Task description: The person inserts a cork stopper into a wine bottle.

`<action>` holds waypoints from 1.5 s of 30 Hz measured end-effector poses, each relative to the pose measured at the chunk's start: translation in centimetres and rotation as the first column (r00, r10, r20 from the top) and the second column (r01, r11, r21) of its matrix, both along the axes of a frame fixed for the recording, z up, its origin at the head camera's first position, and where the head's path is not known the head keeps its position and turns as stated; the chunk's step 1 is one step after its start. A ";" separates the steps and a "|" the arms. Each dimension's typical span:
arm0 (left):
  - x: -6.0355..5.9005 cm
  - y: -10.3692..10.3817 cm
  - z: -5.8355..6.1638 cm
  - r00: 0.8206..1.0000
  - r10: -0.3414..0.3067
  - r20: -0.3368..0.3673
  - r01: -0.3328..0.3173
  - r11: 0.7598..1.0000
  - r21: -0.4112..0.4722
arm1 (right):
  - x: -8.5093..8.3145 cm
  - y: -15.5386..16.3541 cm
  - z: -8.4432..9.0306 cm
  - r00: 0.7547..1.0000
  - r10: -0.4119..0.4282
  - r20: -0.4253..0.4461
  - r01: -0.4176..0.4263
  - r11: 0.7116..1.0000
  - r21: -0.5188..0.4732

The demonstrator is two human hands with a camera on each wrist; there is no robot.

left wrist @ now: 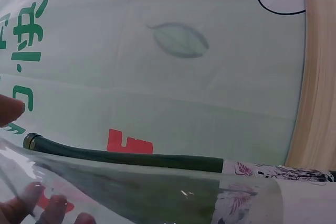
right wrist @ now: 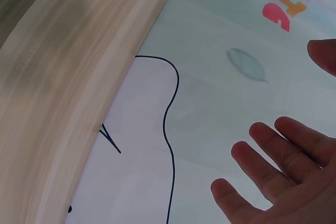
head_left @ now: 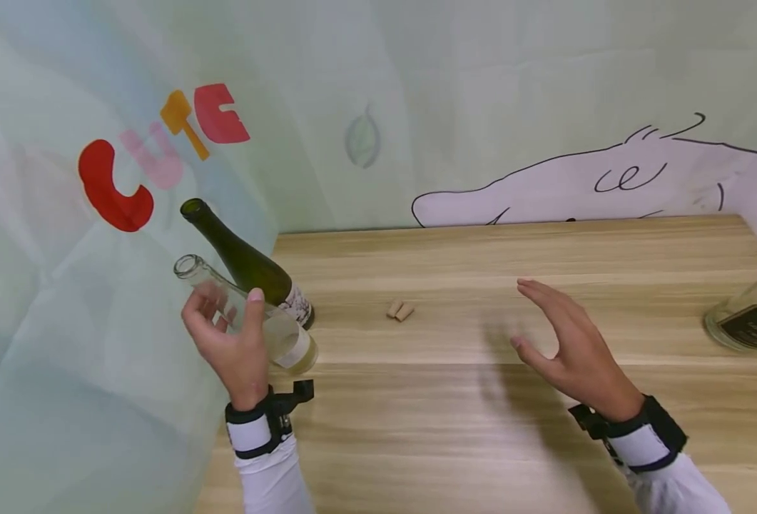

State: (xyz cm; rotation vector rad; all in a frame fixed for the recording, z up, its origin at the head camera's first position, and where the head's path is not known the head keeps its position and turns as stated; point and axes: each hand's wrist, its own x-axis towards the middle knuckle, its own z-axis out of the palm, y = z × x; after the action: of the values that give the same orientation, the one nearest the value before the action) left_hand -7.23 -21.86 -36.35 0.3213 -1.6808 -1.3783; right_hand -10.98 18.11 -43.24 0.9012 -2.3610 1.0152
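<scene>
A clear glass bottle (head_left: 288, 339) with a pale label stands upright at the left side of the wooden table. My left hand (head_left: 233, 343) is beside its neck and upper body, thumb raised and spread away from the fingers. Through the glass in the left wrist view, fingertips (left wrist: 52, 208) show on the bottle's far side, while the thumb stays apart from it; whether those fingers touch the glass I cannot tell. Just behind stands a dark green bottle (head_left: 250, 268). My right hand (head_left: 580, 357) hovers over the table, fingers extended and thumb apart, holding nothing.
Two small corks (head_left: 400, 309) lie together on the wooden table (head_left: 417, 414), between the hands. At the right edge stands another glass bottle (head_left: 753, 318) with a black label, partly cut off. Printed cloth (head_left: 327, 86) hangs along the table's back and left.
</scene>
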 end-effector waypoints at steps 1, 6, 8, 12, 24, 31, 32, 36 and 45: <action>0.0 0.0 -0.1 1.000 0.012 0.016 -0.012 1.000 0.001 | 0.0 0.0 0.0 1.000 -0.001 0.000 0.001 1.000 0.001; -0.3 -0.3 -0.4 0.999 0.006 0.032 -0.006 1.000 -0.010 | 0.2 0.2 -0.1 1.000 -0.009 0.005 0.009 1.000 0.005; -0.4 -0.4 -0.5 1.000 -0.011 0.029 0.011 1.000 -0.001 | 0.2 0.3 -0.1 1.000 -0.011 0.008 0.010 1.000 0.007; -0.6 -0.5 -0.9 0.999 -0.023 0.037 0.022 1.000 0.021 | 0.3 0.3 -0.2 1.000 -0.012 0.011 0.012 1.000 0.009; -0.6 -1.5 -0.8 0.996 -0.046 0.076 0.046 0.999 0.004 | 0.0 0.0 -0.1 1.000 -0.007 0.003 0.007 1.000 0.014; -1.0 -1.5 -1.5 0.995 -0.082 0.061 0.081 0.997 0.014 | 0.3 0.4 0.1 0.999 -0.042 0.033 0.041 0.999 0.025; -1.0 -1.4 -1.6 0.994 -0.096 0.052 0.096 0.995 0.020 | 0.3 0.4 0.1 0.998 -0.048 0.039 0.047 0.998 0.029; -1.0 -0.1 -1.4 0.984 -0.174 0.043 0.174 0.985 0.011 | 0.3 0.6 0.2 0.996 -0.056 0.064 0.054 0.998 0.041; -0.8 4.6 -1.0 0.896 -0.443 0.027 0.443 0.894 -0.060 | 0.5 0.8 0.2 0.993 -0.062 0.099 0.059 0.998 0.038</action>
State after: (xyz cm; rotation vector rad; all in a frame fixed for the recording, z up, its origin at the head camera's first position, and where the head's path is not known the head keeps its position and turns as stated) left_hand -7.99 -17.23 -37.38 -0.1037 -1.8803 -1.6447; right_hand -10.48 18.96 -43.05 0.8035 -2.4804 1.0203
